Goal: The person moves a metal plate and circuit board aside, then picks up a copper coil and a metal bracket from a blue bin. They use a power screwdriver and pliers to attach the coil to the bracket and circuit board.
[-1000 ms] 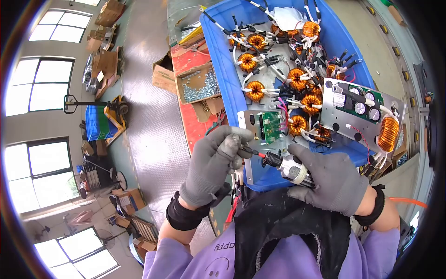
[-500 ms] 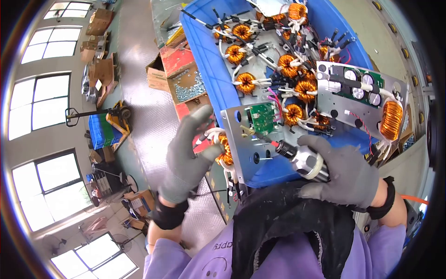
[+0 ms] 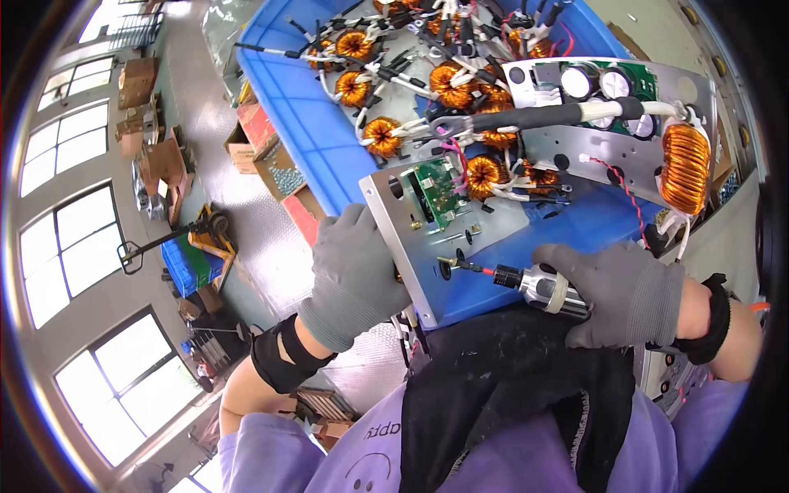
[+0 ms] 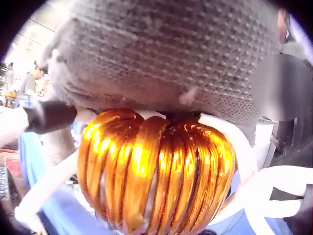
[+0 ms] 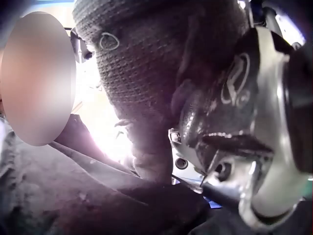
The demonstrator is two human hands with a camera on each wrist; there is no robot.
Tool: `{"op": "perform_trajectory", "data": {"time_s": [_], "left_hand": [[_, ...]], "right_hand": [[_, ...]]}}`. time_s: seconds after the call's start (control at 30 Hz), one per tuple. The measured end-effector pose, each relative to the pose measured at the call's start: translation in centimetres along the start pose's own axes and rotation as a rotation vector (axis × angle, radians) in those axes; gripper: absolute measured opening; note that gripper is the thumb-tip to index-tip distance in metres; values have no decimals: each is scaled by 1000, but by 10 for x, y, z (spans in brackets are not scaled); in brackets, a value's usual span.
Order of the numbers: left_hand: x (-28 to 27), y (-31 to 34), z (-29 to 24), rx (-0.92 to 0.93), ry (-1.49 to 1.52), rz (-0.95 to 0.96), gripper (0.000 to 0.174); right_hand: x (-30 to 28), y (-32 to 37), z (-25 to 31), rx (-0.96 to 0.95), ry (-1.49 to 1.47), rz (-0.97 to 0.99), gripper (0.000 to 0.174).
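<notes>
My right hand (image 3: 620, 292), in a grey glove, grips a silver-and-black power screwdriver (image 3: 546, 289). Its long bit (image 3: 472, 266) points left, with the tip right at a black-ringed hole in a bent metal plate (image 3: 403, 246). The plate carries a small green circuit board (image 3: 436, 193) and stands over the near end of a blue bin (image 3: 509, 283). At the plate's left side is my gloved left hand (image 3: 353, 275), fingers bent and partly hidden behind the edge. In the left wrist view this hand holds a copper-wound coil (image 4: 156, 171) with white leads. The right wrist view shows the screwdriver's metal body (image 5: 274, 127) close up.
Several copper coils (image 3: 452, 85) with white and black leads fill the bin. A second metal plate (image 3: 567, 156) with capacitors and a large coil (image 3: 685, 168) lies across its right side. Left of the bin stands a cardboard box of small screws (image 3: 283, 172).
My left hand has left the bit's tip and moved to the coil behind the plate's left edge. The screwdriver has swung so its tip meets the plate. The head view has shifted.
</notes>
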State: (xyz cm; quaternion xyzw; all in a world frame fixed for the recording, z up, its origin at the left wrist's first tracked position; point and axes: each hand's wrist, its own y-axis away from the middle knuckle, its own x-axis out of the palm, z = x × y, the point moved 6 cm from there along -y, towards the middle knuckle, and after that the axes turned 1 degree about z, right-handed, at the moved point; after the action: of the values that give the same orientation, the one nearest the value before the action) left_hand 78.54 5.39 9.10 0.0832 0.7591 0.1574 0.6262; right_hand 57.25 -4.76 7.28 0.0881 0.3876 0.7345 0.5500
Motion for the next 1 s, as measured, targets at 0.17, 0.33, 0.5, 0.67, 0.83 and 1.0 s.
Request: {"op": "perform_trajectory", "data": {"time_s": [0.17, 0.33, 0.5, 0.67, 0.83, 1.0], "left_hand": [[3, -4, -11, 71, -32, -111, 41], [6, 3, -13, 79, -78, -181, 52], [9, 4, -11, 81, -88, -199, 53], [11, 7, -12, 26, -152, -187, 52], [17, 10, -7, 48, -117, -259, 54], [12, 8, -11, 64, -75, -240, 55]], "right_hand": [[-1, 10, -12, -23, 53, -3, 82], [3, 7, -9, -171, 167, -28, 62], [4, -2, -7, -171, 190, -1, 58], [1, -5, -1, -170, 226, 7, 56], [-3, -5, 5, -186, 372, -26, 51], [-6, -8, 9, -154, 561, -124, 50]]}}
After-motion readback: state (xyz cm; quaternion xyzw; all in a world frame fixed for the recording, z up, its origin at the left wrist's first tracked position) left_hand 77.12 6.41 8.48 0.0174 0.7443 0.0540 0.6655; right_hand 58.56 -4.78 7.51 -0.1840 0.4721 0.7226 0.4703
